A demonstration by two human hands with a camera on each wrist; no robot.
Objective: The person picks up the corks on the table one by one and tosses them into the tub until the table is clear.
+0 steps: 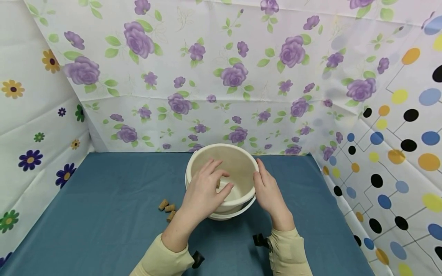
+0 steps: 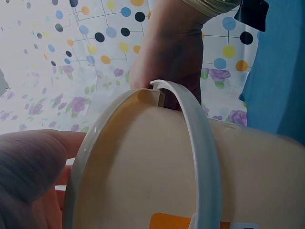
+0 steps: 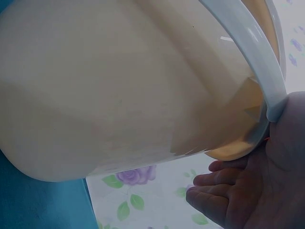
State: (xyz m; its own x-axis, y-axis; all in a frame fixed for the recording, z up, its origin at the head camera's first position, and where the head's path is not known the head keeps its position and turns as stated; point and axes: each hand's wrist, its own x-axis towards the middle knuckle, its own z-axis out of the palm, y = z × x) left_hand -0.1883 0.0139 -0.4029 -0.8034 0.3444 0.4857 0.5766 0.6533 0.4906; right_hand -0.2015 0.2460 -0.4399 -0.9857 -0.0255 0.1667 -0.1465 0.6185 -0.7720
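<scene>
A cream-white plastic bucket [image 1: 238,168] stands on the blue cloth, its white handle [image 1: 241,210] hanging down toward me. My left hand [image 1: 207,188] is over the bucket's mouth with fingers spread and thumb apart. A small piece of brown cork [image 1: 218,184] shows between its thumb and forefinger; whether they touch it is unclear. My right hand [image 1: 269,191] rests against the right rim, its fingers [image 3: 209,191] fairly straight along the outside. To the left of the bucket, three corks [image 1: 170,208] lie close together.
Blue cloth [image 1: 114,214] covers the table. A purple-flowered sheet [image 1: 214,76] hangs behind the bucket, with a daisy-print sheet [image 1: 31,130] on the left and a dotted sheet [image 1: 397,172] on the right. In the left wrist view, an orange label [image 2: 169,222] shows on the bucket.
</scene>
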